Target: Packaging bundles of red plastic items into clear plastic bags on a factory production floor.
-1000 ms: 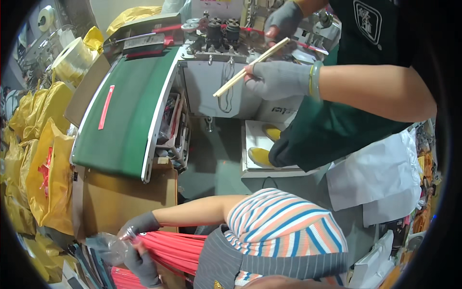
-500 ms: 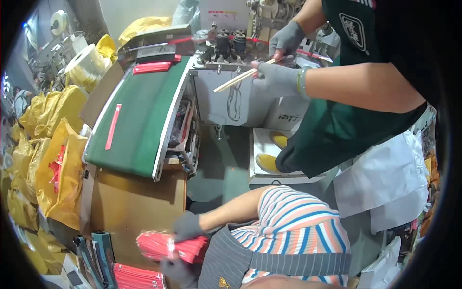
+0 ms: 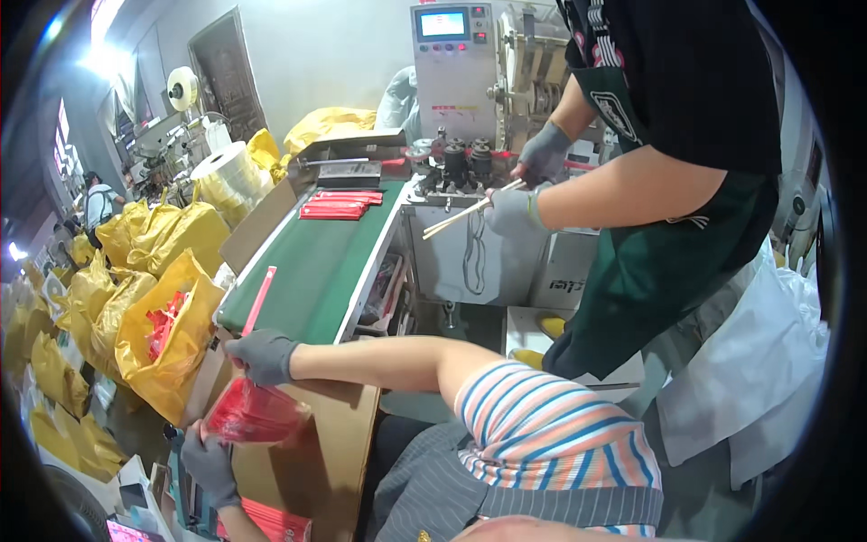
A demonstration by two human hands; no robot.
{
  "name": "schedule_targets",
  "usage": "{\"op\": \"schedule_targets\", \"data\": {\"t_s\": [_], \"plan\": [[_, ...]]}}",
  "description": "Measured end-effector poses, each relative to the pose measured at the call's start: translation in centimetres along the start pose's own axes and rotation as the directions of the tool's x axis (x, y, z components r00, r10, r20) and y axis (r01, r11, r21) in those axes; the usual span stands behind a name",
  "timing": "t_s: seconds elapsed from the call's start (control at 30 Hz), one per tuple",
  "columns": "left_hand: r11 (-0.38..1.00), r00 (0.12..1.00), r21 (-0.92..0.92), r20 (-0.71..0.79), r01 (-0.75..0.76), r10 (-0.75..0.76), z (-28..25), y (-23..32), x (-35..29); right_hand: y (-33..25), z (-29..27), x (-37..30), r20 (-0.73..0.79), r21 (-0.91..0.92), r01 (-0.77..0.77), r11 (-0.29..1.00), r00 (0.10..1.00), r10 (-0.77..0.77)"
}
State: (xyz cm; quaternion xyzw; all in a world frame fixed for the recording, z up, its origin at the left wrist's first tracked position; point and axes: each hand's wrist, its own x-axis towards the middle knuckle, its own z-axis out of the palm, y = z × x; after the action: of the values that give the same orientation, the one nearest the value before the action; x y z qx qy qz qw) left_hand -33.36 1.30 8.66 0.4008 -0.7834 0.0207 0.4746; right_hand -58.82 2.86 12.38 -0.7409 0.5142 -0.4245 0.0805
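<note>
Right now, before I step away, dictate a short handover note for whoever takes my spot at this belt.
Left hand: gripping the lower end of the red packet bundle.
Right hand: pinching the bundle's top, at the near end of the green belt.
Done: one bundle gathered, held over the cardboard box.
Left: one loose red packet on the belt and red stacks at its far end.
A co-worker is at the machine.
</note>
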Motion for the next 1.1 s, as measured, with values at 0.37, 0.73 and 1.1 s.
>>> {"op": "schedule_targets", "data": {"t_s": [0.37, 0.73, 1.1], "plan": [[0.778, 0.802, -0.313, 0.465, 0.544, -0.374, -2.9, 2.4, 0.2, 1.4, -1.7, 2.1, 0.706, -0.158, -0.315, 0.936, 0.627, 0.33], [0.81, 0.859, -0.302, 0.279, 0.503, -0.429, -6.5, 9.5, 1.3, -5.0, 1.4, -3.0, 0.104, 0.175, 0.374, 0.911, 0.913, -0.395], [0.292, 0.618, -0.566, 0.552, 0.771, -0.559, 2.8, 3.3, -7.7, 0.9, 8.2, 0.3, 0.089, -0.059, 0.369, 0.928, 0.928, -0.363]]}}
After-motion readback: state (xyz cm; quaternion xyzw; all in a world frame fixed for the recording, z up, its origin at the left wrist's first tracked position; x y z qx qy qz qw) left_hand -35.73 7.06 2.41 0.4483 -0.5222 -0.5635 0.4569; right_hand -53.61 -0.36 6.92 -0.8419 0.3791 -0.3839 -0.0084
